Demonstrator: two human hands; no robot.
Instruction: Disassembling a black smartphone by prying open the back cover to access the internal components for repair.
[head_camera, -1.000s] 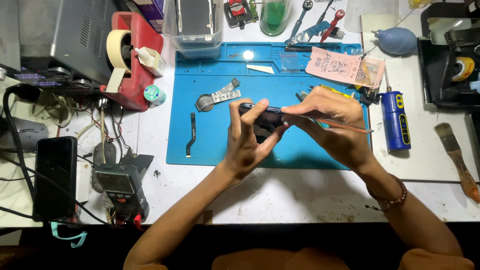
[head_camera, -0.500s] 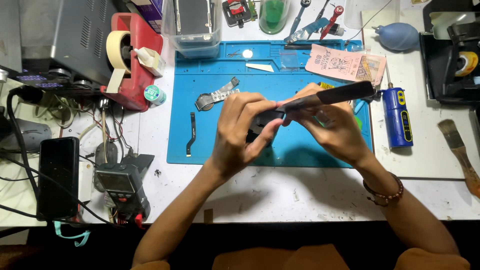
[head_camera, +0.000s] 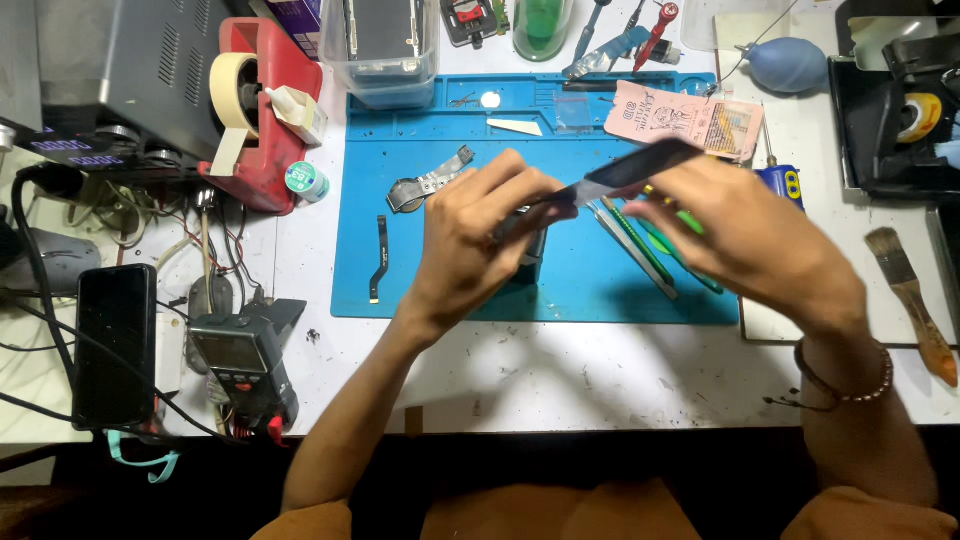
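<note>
My left hand (head_camera: 470, 245) and right hand (head_camera: 745, 235) both over blue mat (head_camera: 450, 290) on worktop (head_camera: 560, 370). Dark flat panel (head_camera: 625, 172) between them, tilted, raised off mat; right fingers (head_camera: 672, 200) pinch far end, left fingers (head_camera: 520, 190) clench near end. Panel thin, black, glossy, motion-blurred. Small dark part (head_camera: 530, 252) under left hand, mostly hidden. Tweezers and green tools (head_camera: 640, 240) on mat just below panel. Watch (head_camera: 420, 187) and flex cable (head_camera: 378, 258) left. Multimeter (head_camera: 240, 355) and black phone (head_camera: 115, 340) at left edge, brush (head_camera: 912, 300) right.
</note>
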